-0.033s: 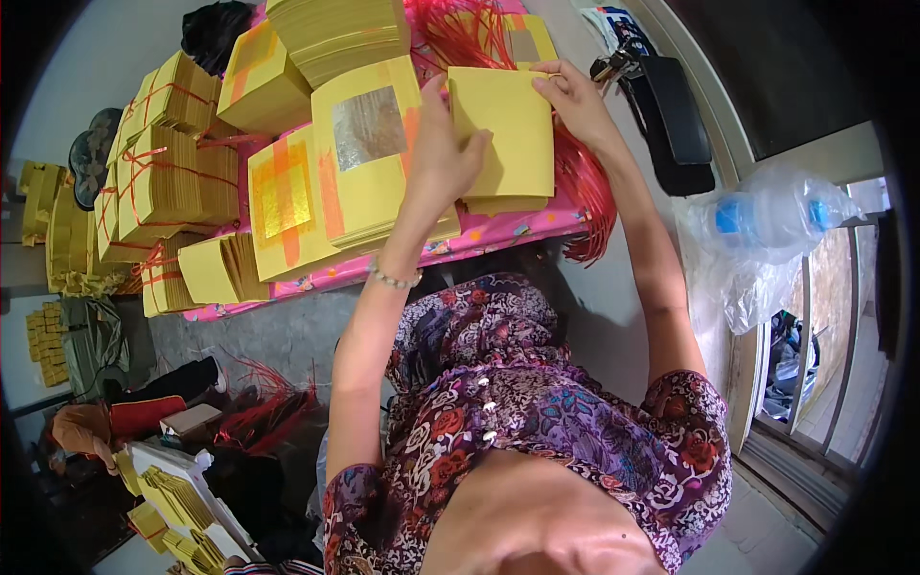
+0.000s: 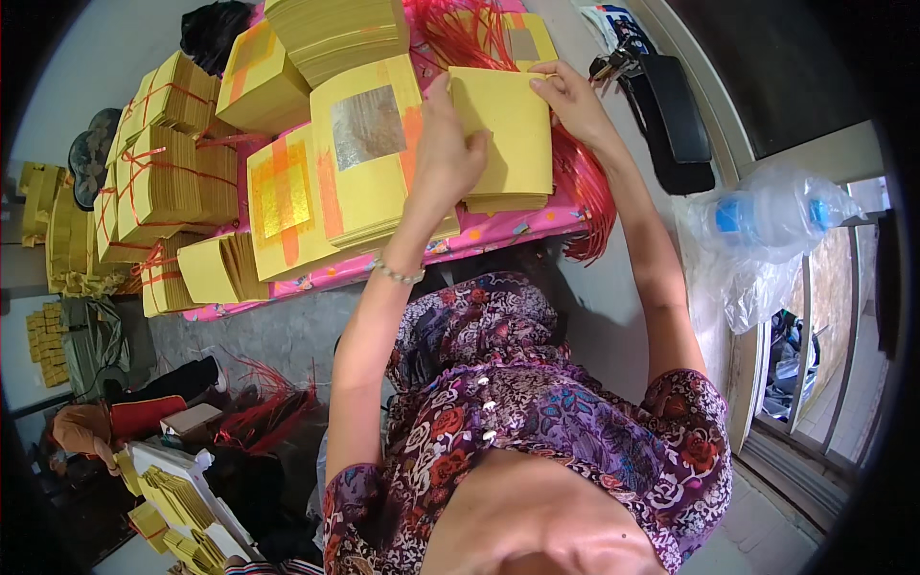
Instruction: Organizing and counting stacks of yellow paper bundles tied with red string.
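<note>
A plain yellow paper sheet (image 2: 503, 129) lies folded over or on top of a small stack of yellow paper near the table's front edge. My right hand (image 2: 567, 99) pinches its top right corner between thumb and fingers. Along its left edge rests my left hand (image 2: 447, 146), fingers stretched out and thumb apart on the paper. Left of it stands a thick stack of yellow sheets (image 2: 337, 196) with a silver square and orange bands on top. Beside that is another stack, with a gold foil square (image 2: 287, 203).
Bundles tied with red string (image 2: 172, 182) fill the table's left side, on a pink patterned cover (image 2: 460, 242). Red strings (image 2: 585, 206) hang off the right side. A black phone case (image 2: 676, 110) and keys (image 2: 618, 65) lie right. Plastic-wrapped bottles (image 2: 762, 220) stand by the window.
My left hand has shifted very slightly, its thumb now bent closer in over the sheet. My right hand stays at the corner. The rest looks the same.
</note>
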Action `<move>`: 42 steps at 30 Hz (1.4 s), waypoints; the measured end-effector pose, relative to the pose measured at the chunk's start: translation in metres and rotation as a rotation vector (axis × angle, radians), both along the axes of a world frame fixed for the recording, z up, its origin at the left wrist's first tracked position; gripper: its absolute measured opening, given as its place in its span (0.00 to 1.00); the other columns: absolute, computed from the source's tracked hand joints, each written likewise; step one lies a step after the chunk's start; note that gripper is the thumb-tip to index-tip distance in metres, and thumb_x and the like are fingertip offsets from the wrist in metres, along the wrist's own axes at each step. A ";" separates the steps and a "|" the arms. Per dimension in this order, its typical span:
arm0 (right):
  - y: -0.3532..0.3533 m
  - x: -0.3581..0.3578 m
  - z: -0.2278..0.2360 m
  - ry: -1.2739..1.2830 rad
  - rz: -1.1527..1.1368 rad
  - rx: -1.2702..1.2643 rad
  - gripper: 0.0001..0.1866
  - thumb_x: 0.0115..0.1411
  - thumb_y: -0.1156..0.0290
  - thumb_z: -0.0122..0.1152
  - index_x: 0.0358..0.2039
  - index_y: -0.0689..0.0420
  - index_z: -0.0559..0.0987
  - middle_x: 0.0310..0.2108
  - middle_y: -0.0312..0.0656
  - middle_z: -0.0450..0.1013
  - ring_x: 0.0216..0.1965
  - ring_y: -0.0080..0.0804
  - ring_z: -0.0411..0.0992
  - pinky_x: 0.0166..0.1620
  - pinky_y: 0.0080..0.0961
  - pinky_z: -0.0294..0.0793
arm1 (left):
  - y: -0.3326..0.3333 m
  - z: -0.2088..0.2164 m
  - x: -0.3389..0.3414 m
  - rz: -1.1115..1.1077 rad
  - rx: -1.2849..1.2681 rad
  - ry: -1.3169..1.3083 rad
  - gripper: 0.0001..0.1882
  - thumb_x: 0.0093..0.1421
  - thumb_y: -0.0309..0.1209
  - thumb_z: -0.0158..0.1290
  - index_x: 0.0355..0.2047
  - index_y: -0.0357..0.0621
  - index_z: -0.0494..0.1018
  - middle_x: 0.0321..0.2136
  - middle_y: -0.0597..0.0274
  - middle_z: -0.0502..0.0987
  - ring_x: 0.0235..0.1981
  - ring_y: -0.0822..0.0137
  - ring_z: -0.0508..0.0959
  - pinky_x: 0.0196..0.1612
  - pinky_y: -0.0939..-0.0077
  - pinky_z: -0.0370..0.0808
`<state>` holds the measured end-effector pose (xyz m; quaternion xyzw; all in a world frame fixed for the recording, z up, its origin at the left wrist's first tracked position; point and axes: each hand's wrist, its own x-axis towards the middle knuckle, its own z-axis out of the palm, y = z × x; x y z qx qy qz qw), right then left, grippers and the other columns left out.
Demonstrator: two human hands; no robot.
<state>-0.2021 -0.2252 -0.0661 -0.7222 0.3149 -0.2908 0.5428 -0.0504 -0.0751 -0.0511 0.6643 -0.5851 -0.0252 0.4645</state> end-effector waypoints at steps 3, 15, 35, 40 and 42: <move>-0.014 0.003 -0.029 0.104 -0.081 -0.225 0.13 0.63 0.67 0.53 0.45 0.58 0.71 0.22 0.30 0.68 0.25 0.15 0.67 0.28 0.16 0.66 | -0.008 -0.001 -0.021 0.055 0.236 0.068 0.34 0.49 0.17 0.53 0.56 0.31 0.54 0.52 0.33 0.59 0.47 0.39 0.71 0.49 0.59 0.72; -0.020 0.002 -0.073 0.271 -0.139 -0.483 0.14 0.62 0.64 0.54 0.43 0.58 0.71 0.24 0.40 0.67 0.25 0.28 0.67 0.31 0.26 0.68 | -0.017 -0.064 -0.048 0.184 0.253 -0.093 0.31 0.41 0.11 0.53 0.49 0.31 0.57 0.50 0.33 0.57 0.43 0.35 0.70 0.42 0.54 0.75; -0.005 0.002 -0.077 0.494 -0.147 -0.770 0.13 0.60 0.65 0.54 0.42 0.57 0.71 0.42 0.51 0.67 0.39 0.53 0.71 0.40 0.45 0.73 | -0.019 -0.096 -0.042 0.162 0.315 0.083 0.28 0.50 0.18 0.51 0.54 0.35 0.63 0.51 0.33 0.60 0.49 0.38 0.68 0.52 0.55 0.68; -0.006 -0.002 -0.081 0.508 -0.149 -0.802 0.11 0.59 0.65 0.54 0.40 0.57 0.72 0.40 0.50 0.67 0.38 0.53 0.72 0.39 0.45 0.74 | -0.010 -0.091 -0.055 0.099 0.003 -0.327 0.28 0.53 0.24 0.53 0.56 0.38 0.63 0.54 0.39 0.62 0.54 0.43 0.63 0.58 0.51 0.59; -0.006 -0.003 -0.080 0.529 -0.127 -0.801 0.12 0.59 0.65 0.54 0.40 0.56 0.71 0.40 0.48 0.67 0.39 0.51 0.72 0.39 0.44 0.74 | 0.000 -0.081 -0.063 -0.044 0.032 -0.287 0.29 0.54 0.28 0.53 0.57 0.39 0.62 0.55 0.41 0.62 0.55 0.44 0.63 0.59 0.52 0.58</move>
